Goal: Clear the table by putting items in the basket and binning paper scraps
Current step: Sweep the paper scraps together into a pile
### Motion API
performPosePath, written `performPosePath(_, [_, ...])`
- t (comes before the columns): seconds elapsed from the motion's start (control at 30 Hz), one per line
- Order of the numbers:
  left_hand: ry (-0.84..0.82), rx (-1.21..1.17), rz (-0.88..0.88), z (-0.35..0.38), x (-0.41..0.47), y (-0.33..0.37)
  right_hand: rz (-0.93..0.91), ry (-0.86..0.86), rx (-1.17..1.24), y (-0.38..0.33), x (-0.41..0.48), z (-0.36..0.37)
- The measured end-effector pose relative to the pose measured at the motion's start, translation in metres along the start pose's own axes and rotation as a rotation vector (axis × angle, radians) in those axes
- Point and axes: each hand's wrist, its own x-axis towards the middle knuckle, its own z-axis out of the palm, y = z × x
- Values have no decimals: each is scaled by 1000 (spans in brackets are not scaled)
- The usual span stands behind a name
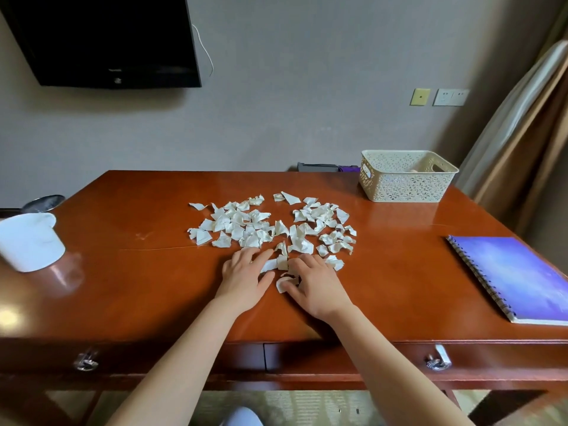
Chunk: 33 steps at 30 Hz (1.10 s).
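Several torn white paper scraps lie spread over the middle of the brown wooden table. My left hand lies flat at the pile's near edge, its straight fingers resting on a scrap. Beside it, my right hand has its fingers curled over a few scraps at the near edge, thumb against one white piece. A cream lattice basket stands at the table's far right. A blue spiral notebook rests flat near the right edge.
A white bin stands at the table's left edge. A black television hangs on the wall at upper left. A curtain hangs at right. Drawer handles show on the table's front.
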Motion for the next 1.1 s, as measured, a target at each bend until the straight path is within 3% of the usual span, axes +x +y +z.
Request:
performPosePath(0.3, [94,-57,-9,2,5,2,-22,57,-26,0,-1,0])
performPosePath(0.67, [174,-38,-107,0,3,5,143,60,-45,-2,-5,-9])
performPosePath(0.93, [333,-287,-132,-5,2,-2,158,60,-45,-3,-4,-9])
performPosePath(1.1, [223,-188,-102,-3,10,-1,153,69,-48,-3,-3,-10])
